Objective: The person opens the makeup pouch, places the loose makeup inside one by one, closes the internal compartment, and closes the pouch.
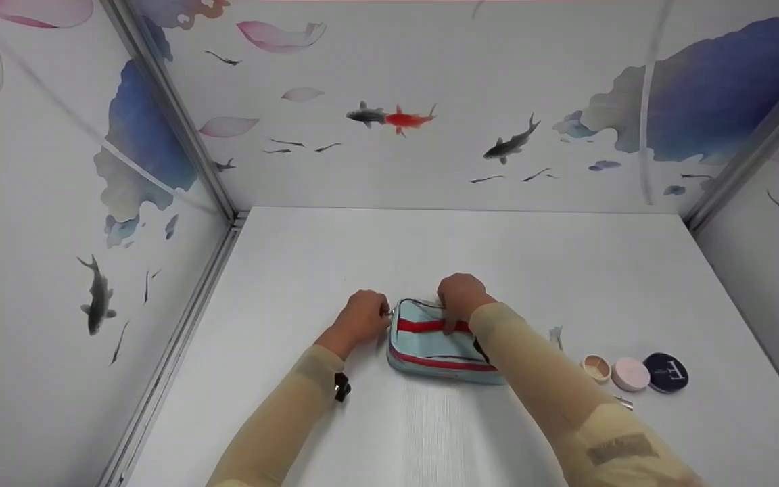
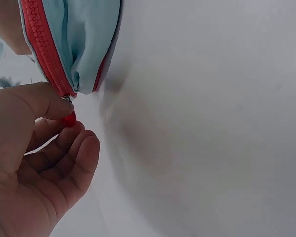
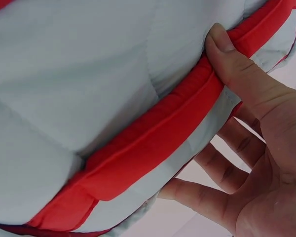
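Observation:
A light blue pouch [image 1: 430, 346] with red trim lies on the white table. At its left end, my left hand [image 1: 362, 316] pinches the red zipper pull [image 2: 69, 119] between thumb and fingertips. The red zipper [image 2: 42, 44] runs along the pouch's edge with its teeth meshed near the pull. My right hand [image 1: 462, 297] grips the pouch's far side. In the right wrist view, the thumb [image 3: 227, 49] presses by the red strap [image 3: 153, 133], while the other fingers reach behind the edge. The right forearm hides the pouch's right end.
Right of the pouch sit an open round compact [image 1: 596, 368], a pink round case [image 1: 631, 374] and a dark blue round case [image 1: 667, 373]. A small silvery item [image 1: 623, 402] shows beside my right sleeve, and a small pale item [image 1: 556, 336] lies beyond it. Printed panels [image 1: 389, 169] enclose the table.

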Demonstrator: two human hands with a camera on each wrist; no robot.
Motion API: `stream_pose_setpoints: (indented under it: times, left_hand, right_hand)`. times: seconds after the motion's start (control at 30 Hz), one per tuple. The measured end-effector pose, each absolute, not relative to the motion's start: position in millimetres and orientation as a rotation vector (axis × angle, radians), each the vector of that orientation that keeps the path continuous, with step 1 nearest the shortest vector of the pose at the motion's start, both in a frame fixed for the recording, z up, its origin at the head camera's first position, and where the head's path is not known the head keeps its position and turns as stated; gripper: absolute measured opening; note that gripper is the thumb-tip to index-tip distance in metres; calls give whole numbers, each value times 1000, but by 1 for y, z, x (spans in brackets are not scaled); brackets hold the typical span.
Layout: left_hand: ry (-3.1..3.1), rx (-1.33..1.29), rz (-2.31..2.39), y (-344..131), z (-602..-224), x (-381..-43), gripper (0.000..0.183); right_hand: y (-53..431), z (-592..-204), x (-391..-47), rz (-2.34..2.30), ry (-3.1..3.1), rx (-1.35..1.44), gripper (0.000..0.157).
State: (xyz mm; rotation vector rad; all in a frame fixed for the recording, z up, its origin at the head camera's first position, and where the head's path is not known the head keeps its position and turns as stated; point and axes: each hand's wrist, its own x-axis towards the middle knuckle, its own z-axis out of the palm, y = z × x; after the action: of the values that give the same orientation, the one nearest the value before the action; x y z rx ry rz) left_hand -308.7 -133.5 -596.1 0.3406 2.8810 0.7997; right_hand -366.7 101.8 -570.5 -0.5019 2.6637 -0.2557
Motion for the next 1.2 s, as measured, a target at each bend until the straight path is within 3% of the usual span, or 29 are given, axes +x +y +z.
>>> stream_pose_setpoints:
  times: [1.2]
  left_hand:
    - [2909, 281, 853, -136, -603, -273, 9]
  right_hand:
    - [100, -566, -363, -276, 2656, -450, 38]
